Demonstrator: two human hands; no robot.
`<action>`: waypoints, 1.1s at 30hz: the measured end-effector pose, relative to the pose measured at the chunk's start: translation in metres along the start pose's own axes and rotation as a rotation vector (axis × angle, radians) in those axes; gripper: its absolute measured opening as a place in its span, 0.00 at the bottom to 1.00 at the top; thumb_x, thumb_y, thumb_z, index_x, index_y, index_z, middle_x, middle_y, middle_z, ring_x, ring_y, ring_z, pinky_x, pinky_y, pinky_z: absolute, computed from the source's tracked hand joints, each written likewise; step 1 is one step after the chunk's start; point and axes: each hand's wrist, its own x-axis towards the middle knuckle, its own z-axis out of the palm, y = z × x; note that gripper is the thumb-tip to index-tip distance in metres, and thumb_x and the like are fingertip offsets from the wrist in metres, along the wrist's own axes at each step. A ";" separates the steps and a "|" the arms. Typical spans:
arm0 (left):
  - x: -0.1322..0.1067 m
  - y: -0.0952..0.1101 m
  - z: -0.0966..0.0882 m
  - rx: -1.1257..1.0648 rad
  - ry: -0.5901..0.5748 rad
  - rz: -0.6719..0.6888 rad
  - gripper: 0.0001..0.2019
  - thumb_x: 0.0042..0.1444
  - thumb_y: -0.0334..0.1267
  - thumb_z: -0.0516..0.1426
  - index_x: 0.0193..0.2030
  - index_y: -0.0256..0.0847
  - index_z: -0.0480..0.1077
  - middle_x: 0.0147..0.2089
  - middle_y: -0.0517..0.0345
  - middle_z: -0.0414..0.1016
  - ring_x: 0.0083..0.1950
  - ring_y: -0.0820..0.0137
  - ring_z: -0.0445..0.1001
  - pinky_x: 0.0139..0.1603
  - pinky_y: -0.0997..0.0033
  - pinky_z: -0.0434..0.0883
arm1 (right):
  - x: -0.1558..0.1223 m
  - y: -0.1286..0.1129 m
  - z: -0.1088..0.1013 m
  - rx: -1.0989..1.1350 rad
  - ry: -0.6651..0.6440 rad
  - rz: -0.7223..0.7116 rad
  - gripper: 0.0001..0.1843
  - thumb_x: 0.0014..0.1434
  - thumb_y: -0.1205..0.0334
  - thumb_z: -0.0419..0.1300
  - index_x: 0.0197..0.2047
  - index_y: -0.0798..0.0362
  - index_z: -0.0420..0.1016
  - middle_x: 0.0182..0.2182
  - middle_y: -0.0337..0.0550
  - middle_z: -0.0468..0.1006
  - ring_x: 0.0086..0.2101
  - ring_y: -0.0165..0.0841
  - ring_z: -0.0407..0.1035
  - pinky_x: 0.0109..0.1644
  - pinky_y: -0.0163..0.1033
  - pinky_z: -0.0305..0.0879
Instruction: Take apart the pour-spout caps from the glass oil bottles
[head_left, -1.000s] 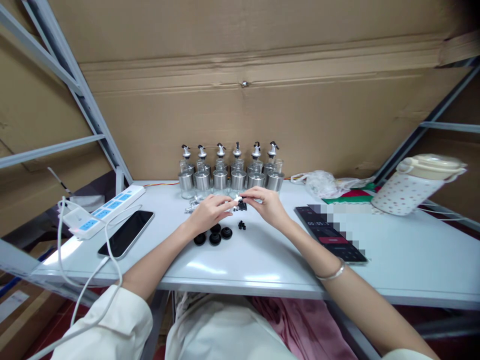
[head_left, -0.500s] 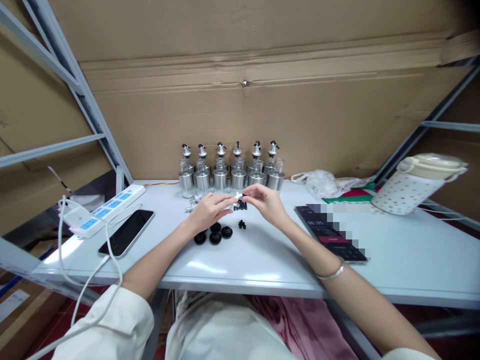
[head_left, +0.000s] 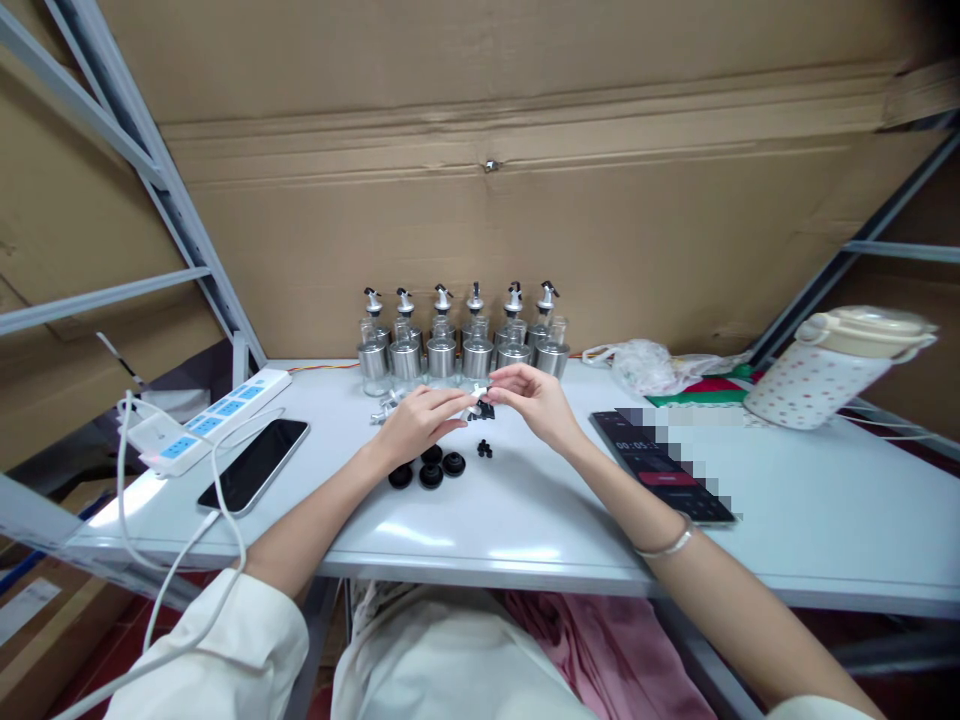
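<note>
My left hand (head_left: 420,420) and my right hand (head_left: 536,400) meet above the white table (head_left: 525,520), both pinching a small white and black spout part (head_left: 480,393) between their fingertips. Just below them lie three black round stoppers (head_left: 430,470) and a few tiny black pieces (head_left: 484,449). More small metal parts (head_left: 384,408) lie to the left of my left hand. A row of several glass bottles with steel collars and pour spouts (head_left: 459,345) stands behind my hands, against the cardboard.
A black phone (head_left: 253,465) and a white power strip (head_left: 202,425) with cables lie at the left. A dark tablet (head_left: 660,470) lies at the right, beside a crumpled plastic bag (head_left: 645,365) and a spotted jug (head_left: 832,370). Cardboard walls the back.
My right hand has lifted slightly and shifted its fingers on the small part. My left hand has barely moved.
</note>
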 end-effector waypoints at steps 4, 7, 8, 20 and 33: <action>0.001 0.001 0.000 0.002 0.013 -0.008 0.15 0.65 0.42 0.51 0.54 0.38 0.66 0.50 0.50 0.77 0.47 0.70 0.76 0.43 0.71 0.67 | 0.000 0.001 0.001 0.169 -0.046 0.125 0.15 0.44 0.50 0.69 0.30 0.52 0.76 0.28 0.40 0.79 0.32 0.33 0.75 0.45 0.44 0.70; 0.001 0.002 0.000 0.002 0.027 0.018 0.15 0.64 0.42 0.51 0.54 0.38 0.66 0.49 0.51 0.77 0.47 0.70 0.76 0.43 0.71 0.67 | -0.001 0.000 0.003 0.266 -0.115 0.213 0.16 0.47 0.49 0.68 0.35 0.51 0.78 0.31 0.41 0.79 0.34 0.32 0.74 0.47 0.43 0.70; 0.002 0.002 0.000 0.005 0.033 0.027 0.15 0.64 0.42 0.52 0.54 0.38 0.66 0.49 0.51 0.77 0.46 0.70 0.76 0.43 0.71 0.67 | -0.002 0.000 0.004 0.289 -0.142 0.239 0.16 0.48 0.50 0.67 0.37 0.51 0.78 0.33 0.42 0.79 0.36 0.32 0.73 0.46 0.43 0.70; 0.001 0.004 0.000 -0.006 -0.011 0.008 0.16 0.65 0.44 0.49 0.54 0.39 0.66 0.48 0.50 0.77 0.46 0.67 0.75 0.44 0.69 0.66 | -0.006 0.003 0.008 0.430 -0.266 0.367 0.11 0.58 0.55 0.58 0.39 0.52 0.78 0.35 0.45 0.77 0.39 0.35 0.70 0.46 0.45 0.69; -0.003 -0.025 -0.019 -0.071 -0.295 -0.317 0.12 0.65 0.39 0.48 0.40 0.38 0.70 0.41 0.52 0.75 0.46 0.62 0.68 0.47 0.62 0.63 | -0.007 -0.002 0.009 0.419 -0.290 0.366 0.14 0.54 0.50 0.62 0.34 0.53 0.74 0.37 0.45 0.76 0.39 0.35 0.70 0.44 0.41 0.68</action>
